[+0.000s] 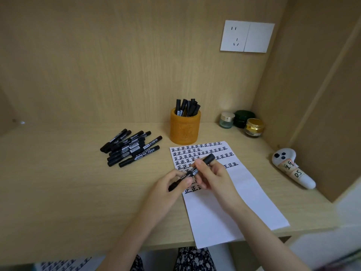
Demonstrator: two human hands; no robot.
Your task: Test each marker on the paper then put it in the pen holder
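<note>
Both hands hold one black marker (pixel 192 171) slantwise above the white paper (pixel 224 200). My left hand (pixel 172 183) grips its lower barrel, and my right hand (pixel 210 176) pinches the upper part near the cap end. The paper carries several rows of black test characters on its upper half. Behind it stands an orange pen holder (pixel 185 127) with several black markers sticking out. A pile of several loose black markers (pixel 130 148) lies on the desk to the left of the holder.
Three small cosmetic jars (pixel 242 122) stand in the back right corner. A white controller (pixel 291 167) with a handwritten label lies at the right. A wall socket (pixel 247 36) is mounted above. The paper overhangs the desk's front edge (pixel 136 249).
</note>
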